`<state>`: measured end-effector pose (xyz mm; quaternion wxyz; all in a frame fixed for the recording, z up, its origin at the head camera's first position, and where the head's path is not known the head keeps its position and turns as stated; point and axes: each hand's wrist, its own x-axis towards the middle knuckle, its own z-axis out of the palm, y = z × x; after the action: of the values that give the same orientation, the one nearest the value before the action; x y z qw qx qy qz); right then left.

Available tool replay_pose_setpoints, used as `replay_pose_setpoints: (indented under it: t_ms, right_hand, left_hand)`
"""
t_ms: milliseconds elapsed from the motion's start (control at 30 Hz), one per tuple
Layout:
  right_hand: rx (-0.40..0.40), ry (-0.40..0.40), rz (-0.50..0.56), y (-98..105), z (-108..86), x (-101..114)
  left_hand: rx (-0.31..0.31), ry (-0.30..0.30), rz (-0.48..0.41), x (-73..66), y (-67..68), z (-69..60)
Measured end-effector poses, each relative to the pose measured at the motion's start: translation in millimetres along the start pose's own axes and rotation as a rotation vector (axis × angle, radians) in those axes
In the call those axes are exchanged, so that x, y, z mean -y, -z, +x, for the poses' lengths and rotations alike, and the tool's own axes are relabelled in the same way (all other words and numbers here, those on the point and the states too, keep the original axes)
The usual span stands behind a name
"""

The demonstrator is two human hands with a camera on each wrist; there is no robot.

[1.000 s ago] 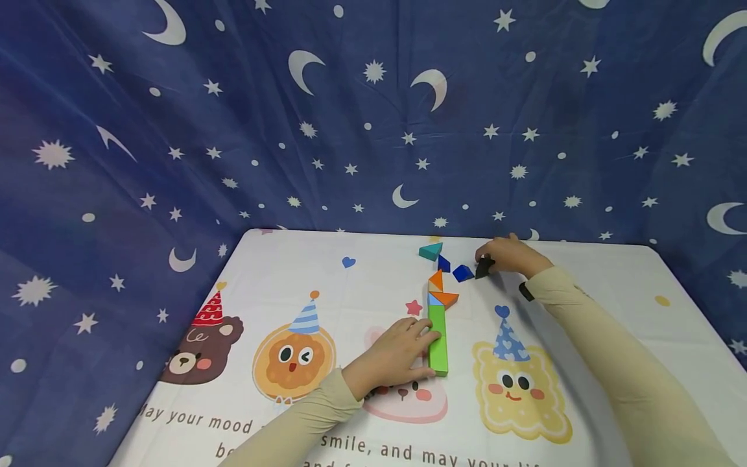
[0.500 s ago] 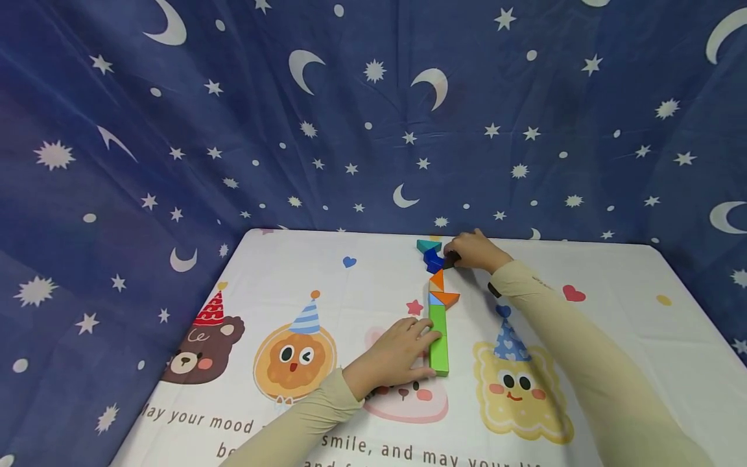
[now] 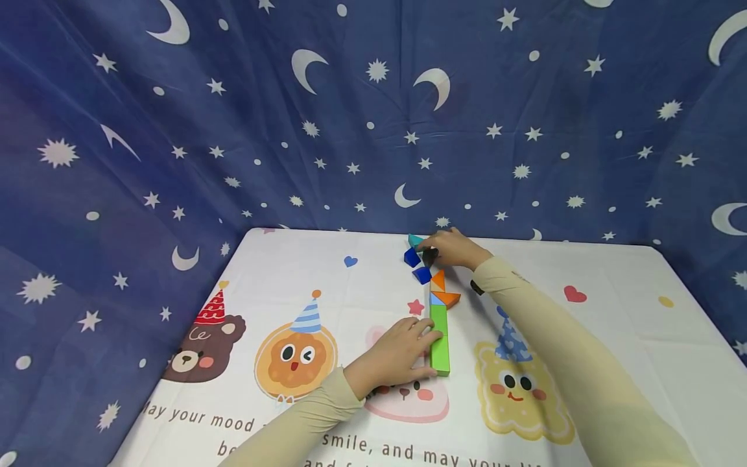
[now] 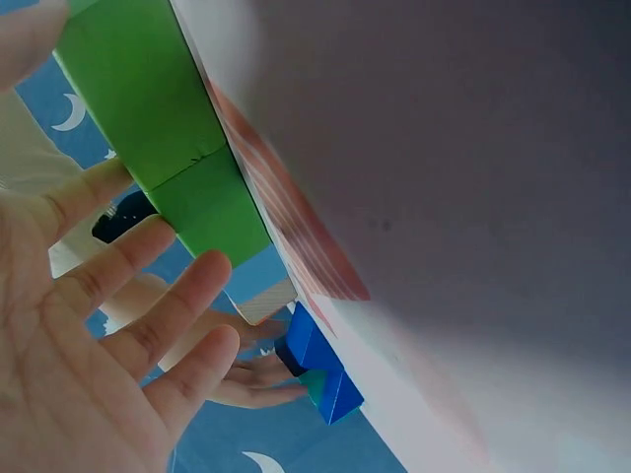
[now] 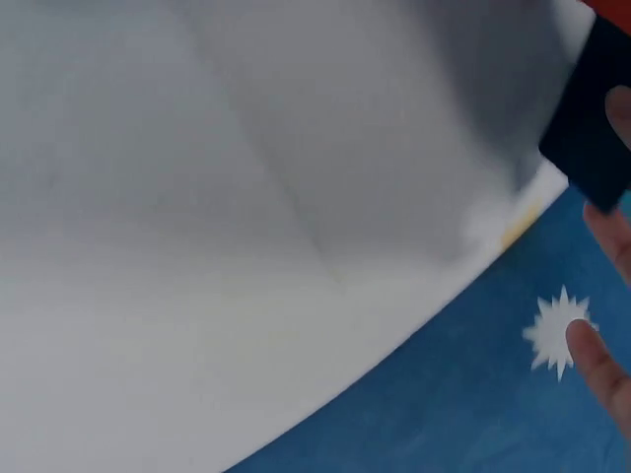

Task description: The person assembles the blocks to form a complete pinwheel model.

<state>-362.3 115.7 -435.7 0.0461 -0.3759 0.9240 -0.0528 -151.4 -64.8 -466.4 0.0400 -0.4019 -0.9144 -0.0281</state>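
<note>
My left hand rests beside two green blocks, set end to end, with its relaxed fingertips touching their left side. At the far edge of the table, my right hand pinches a black block, a dark block with flat faces in the right wrist view. Just left of it lie two blue blocks. Partly hidden behind the right hand is a teal triangular block. Orange triangular blocks and a light blue piece continue the line beyond the green blocks.
A white tablecloth printed with cartoon figures and lettering covers the table. Behind its far edge hangs a dark blue curtain with moons and stars. A dark band shows at the right wrist.
My right hand has moved left with the black block. The blue blocks and the teal block have also shifted left, in front of it. The left hand and green blocks have stayed put.
</note>
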Motion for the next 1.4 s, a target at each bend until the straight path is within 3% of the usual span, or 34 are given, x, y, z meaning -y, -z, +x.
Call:
replay_pose_setpoints:
  t_ms: [167,367,800,967,1200,1400]
  right_hand:
    - [-0.071,-0.061,0.025,13.7,-25.0,-2.8]
    - [-0.191,-0.076,-0.099,20.2,-65.0,7.2]
    - [-0.391,0.005,-0.195,-17.4,-136.6,62.7]
    - [-0.404,0.058,-0.227,-31.4,-153.1,86.5]
    - [-0.362,0.094,-0.244,-41.2,-162.6,104.8]
    - [-0.329,0.085,-0.226,-41.6,-163.1,109.0]
  left_hand:
    - [0.001,-0.003,0.003,-0.4,-0.8,1.3]
    - [0.010,0.000,-0.007,-0.5,0.5,1.3]
    - [-0.006,-0.010,-0.007,1.4,-0.4,1.6]
    - [0.007,-0.010,-0.008,0.9,1.9,1.6]
    - [0.011,-0.023,-0.017,4.7,7.4,1.8]
    - [-0.019,-0.007,-0.069,26.3,11.0,10.0]
